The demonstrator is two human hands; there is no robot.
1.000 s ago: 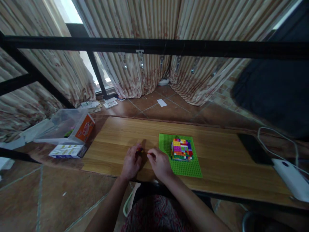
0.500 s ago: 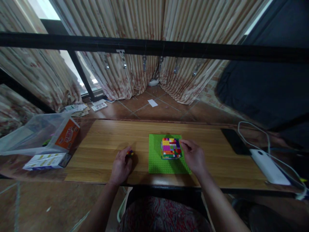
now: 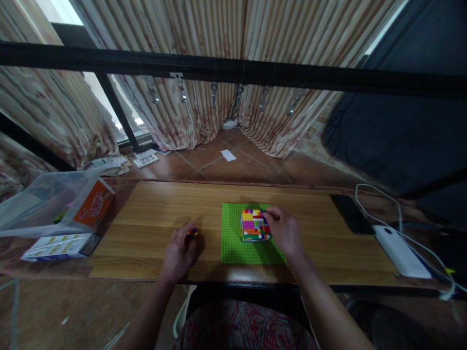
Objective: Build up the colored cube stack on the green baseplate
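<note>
A green baseplate (image 3: 233,243) lies on the wooden table (image 3: 164,204). On it stands a square block (image 3: 253,224) built of many coloured bricks. My right hand (image 3: 284,232) rests at the block's right side, its fingertips pinched on the far right corner of the top layer. To the left of the plate, my left hand (image 3: 178,253) lies on the table with its fingers curled around a few small coloured bricks (image 3: 192,232).
A clear plastic bag with an orange box (image 3: 93,206) and a white carton (image 3: 54,245) sit at the table's left end. A black phone (image 3: 350,213), a white power bank (image 3: 401,250) and cables lie at the right. A black bar crosses overhead.
My right hand has left the left hand's side, crossed the green plate and now pinches the block's far right corner. The left hand stays put on the small bricks.
</note>
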